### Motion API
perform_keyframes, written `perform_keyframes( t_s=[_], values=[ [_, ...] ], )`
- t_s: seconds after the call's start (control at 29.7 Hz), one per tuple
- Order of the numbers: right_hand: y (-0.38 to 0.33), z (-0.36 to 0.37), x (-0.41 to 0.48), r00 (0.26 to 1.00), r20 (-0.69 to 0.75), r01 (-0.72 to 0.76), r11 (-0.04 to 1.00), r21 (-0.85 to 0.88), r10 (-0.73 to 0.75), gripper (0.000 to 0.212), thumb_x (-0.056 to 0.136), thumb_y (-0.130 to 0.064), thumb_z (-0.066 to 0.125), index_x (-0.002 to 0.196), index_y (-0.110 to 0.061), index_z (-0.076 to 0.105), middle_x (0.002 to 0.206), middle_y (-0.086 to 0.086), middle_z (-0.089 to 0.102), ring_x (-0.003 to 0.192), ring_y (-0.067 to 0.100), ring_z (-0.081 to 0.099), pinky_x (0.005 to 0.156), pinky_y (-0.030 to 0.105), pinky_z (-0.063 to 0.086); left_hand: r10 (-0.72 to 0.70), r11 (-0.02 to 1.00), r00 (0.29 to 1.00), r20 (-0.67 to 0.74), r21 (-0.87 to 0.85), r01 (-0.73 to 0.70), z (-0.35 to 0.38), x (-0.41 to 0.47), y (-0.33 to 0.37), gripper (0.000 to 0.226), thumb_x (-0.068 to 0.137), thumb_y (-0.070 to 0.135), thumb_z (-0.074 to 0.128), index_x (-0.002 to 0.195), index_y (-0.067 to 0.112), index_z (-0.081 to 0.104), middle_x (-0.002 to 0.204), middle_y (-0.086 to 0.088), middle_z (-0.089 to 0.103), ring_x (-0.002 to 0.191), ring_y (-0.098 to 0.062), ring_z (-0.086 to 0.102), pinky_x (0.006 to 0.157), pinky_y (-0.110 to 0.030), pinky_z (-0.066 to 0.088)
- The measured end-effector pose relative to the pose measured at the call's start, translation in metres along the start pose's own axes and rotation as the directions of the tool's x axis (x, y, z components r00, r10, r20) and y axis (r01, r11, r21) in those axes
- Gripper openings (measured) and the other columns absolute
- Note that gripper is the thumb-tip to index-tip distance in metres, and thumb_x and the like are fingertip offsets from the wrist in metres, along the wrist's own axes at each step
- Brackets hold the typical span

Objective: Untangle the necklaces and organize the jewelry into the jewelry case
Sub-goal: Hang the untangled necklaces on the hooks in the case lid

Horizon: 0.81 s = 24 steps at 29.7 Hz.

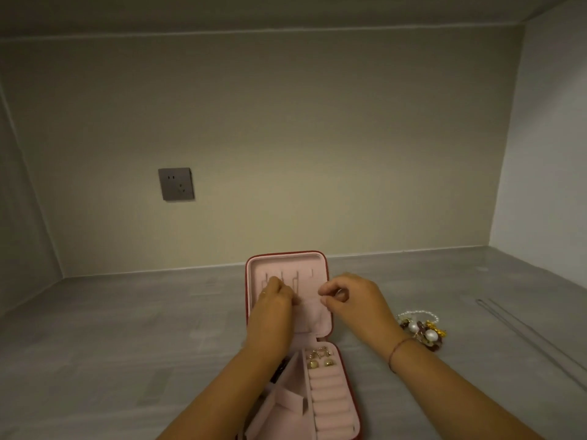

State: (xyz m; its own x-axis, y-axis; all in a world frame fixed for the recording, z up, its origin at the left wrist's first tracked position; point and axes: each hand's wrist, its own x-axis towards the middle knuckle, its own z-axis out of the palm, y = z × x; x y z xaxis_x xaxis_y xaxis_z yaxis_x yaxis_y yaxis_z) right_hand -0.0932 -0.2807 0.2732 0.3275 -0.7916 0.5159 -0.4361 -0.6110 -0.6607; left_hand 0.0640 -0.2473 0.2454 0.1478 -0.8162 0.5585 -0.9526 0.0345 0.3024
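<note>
On grey counter [127, 344], left hand [273, 301] and right hand [347, 296], both pinched, reach jewelry case [318, 265].

Home alcove — wall socket [176, 184], grey countertop [127, 344].

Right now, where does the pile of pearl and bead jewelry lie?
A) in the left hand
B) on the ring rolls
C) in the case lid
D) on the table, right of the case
D: the pearl and bead pile lies on the table, outside the open jewelry case.
</note>
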Motion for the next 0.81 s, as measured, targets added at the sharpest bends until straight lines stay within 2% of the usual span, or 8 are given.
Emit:
perform_keyframes(
  t_s=[0.1,0.2,0.3,0.37,0.44,0.54,0.67,0.81],
  values=[
    [0.024,-0.028,-0.025,0.998,-0.023,-0.059,0.995,-0.08,0.057,0.006,0.078,-0.012,0.073,0.082,-0.016,0.074,0.076,-0.01,0.063,0.064,0.0,0.055,0.063,0.006,0.042,0.036,0.997,0.998,-0.044,-0.063,-0.039,0.007,0.006,0.024,0.021,0.093,0.015,0.053,0.112,0.013,0.063,0.116,-0.003,0.051,0.101,-0.018,0.053,0.081,-0.027,0.045],
    [0.046,-0.058,-0.051,0.983,-0.082,-0.175,0.979,-0.102,0.167,0.003,0.076,-0.015,0.075,0.076,-0.018,0.074,0.069,-0.007,0.064,0.06,0.003,0.054,0.062,0.016,0.046,0.137,0.978,0.989,-0.063,-0.15,-0.146,0.02,0.013,0.065,0.013,0.091,0.015,0.058,0.1,0.012,0.066,0.104,-0.004,0.058,0.095,-0.019,0.055,0.075,-0.023,0.038],
    [0.067,-0.091,-0.075,0.958,-0.164,-0.263,0.95,-0.165,0.237,0.01,0.075,-0.012,0.074,0.072,-0.021,0.071,0.071,-0.008,0.06,0.066,0.006,0.054,0.061,0.009,0.038,0.205,0.95,0.979,-0.004,-0.238,-0.2,0.043,0.02,0.112,0.009,0.091,0.017,0.059,0.095,0.013,0.066,0.099,-0.003,0.061,0.095,-0.019,0.055,0.076,-0.024,0.039],
    [0.082,-0.111,-0.087,0.942,-0.199,-0.31,0.925,-0.218,0.269,0.016,0.077,-0.014,0.073,0.072,-0.027,0.066,0.077,-0.006,0.06,0.076,0.011,0.056,0.067,0.015,0.041,0.204,0.946,0.976,0.081,-0.274,-0.175,0.059,0.026,0.14,0.013,0.093,0.019,0.055,0.095,0.013,0.066,0.101,-0.002,0.061,0.096,-0.018,0.055,0.077,-0.024,0.039],
    [0.095,-0.129,-0.096,0.921,-0.23,-0.365,0.899,-0.24,0.313,0.009,0.08,-0.018,0.071,0.079,-0.026,0.067,0.085,-0.002,0.061,0.084,0.014,0.057,0.074,0.023,0.043,0.179,0.945,0.967,0.18,-0.303,-0.119,0.075,0.035,0.164,0.016,0.094,0.018,0.053,0.094,0.012,0.069,0.103,-0.004,0.063,0.097,-0.019,0.057,0.076,-0.024,0.04],
    [0.115,-0.154,-0.111,0.9,-0.283,-0.415,0.851,-0.322,0.332,0.007,0.084,-0.022,0.068,0.09,-0.021,0.068,0.089,-0.003,0.055,0.092,0.015,0.056,0.078,0.023,0.042,0.148,0.941,0.929,0.34,-0.338,-0.026,0.103,0.048,0.196,0.021,0.094,0.017,0.053,0.096,0.008,0.072,0.103,-0.009,0.07,0.095,-0.022,0.063,0.079,-0.028,0.047],
    [0.133,-0.178,-0.128,0.876,-0.386,-0.465,0.714,-0.523,0.288,0.015,0.084,-0.024,0.067,0.096,-0.017,0.07,0.098,0.005,0.059,0.099,0.026,0.056,0.084,0.037,0.047,0.132,0.937,0.88,0.456,-0.347,0.039,0.143,0.064,0.231,0.02,0.095,0.018,0.054,0.094,0.009,0.072,0.106,-0.012,0.07,0.098,-0.026,0.064,0.087,-0.034,0.051],
    [0.144,-0.192,-0.14,0.871,-0.365,-0.49,0.605,-0.628,0.328,0.026,0.092,-0.034,0.052,0.113,-0.022,0.061,0.115,-0.001,0.052,0.109,0.018,0.05,0.09,0.027,0.043,0.068,0.94,0.876,0.477,-0.325,0.104,0.176,0.079,0.256,0.017,0.093,0.015,0.053,0.082,0.012,0.066,0.088,-0.01,0.064,0.087,-0.026,0.063,0.087,-0.038,0.052]
  ],
)
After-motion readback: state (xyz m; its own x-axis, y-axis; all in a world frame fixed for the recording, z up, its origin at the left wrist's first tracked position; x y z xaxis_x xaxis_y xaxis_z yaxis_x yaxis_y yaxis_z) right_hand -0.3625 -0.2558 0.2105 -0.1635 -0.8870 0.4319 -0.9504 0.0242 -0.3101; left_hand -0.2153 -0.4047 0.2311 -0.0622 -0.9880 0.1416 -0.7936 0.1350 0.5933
